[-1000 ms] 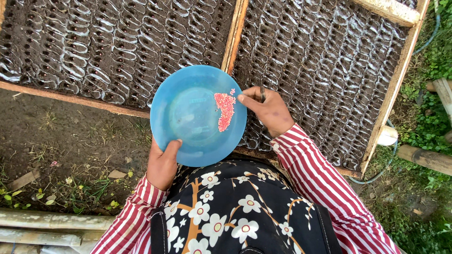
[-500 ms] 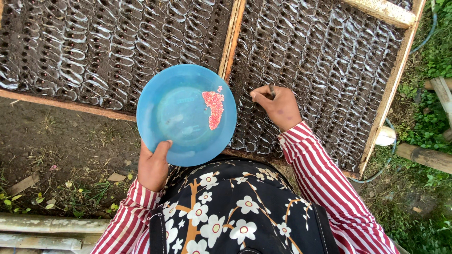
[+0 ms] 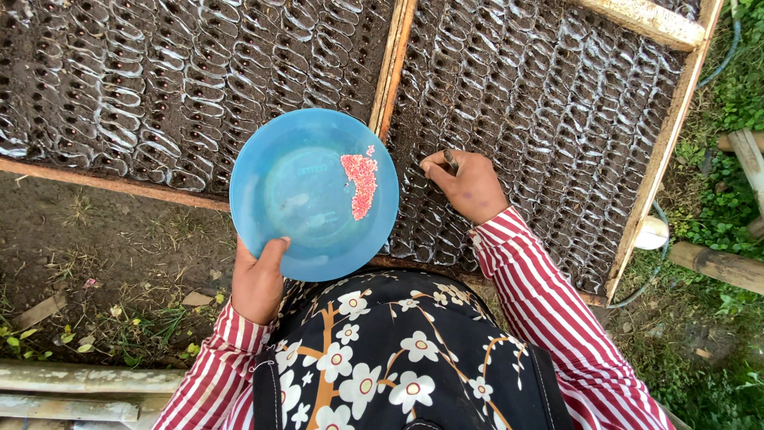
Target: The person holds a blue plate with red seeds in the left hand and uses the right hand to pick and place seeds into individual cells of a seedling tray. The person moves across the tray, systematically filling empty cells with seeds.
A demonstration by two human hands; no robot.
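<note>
My left hand (image 3: 259, 279) grips the near rim of a round blue plastic plate (image 3: 298, 199), thumb on top. A small heap of pink seeds (image 3: 360, 181) lies on the plate's right side. My right hand (image 3: 465, 185) is just right of the plate, fingers pinched shut around a thin dark stick, pressed down among the small soil-filled plastic bags (image 3: 549, 119) of the right seed bed. Whether a seed is between the fingertips cannot be seen.
Two wooden-framed beds of soil-filled bags lie ahead, split by a wooden slat (image 3: 391, 64). The right frame edge (image 3: 660, 159) borders grass. Bare ground (image 3: 103, 239) lies at left, bamboo poles (image 3: 79, 378) at lower left, a hose (image 3: 637, 299) at right.
The plate moved left and slightly toward me. My right hand left the plate's rim, went right, then lowered onto the bags of the right bed.
</note>
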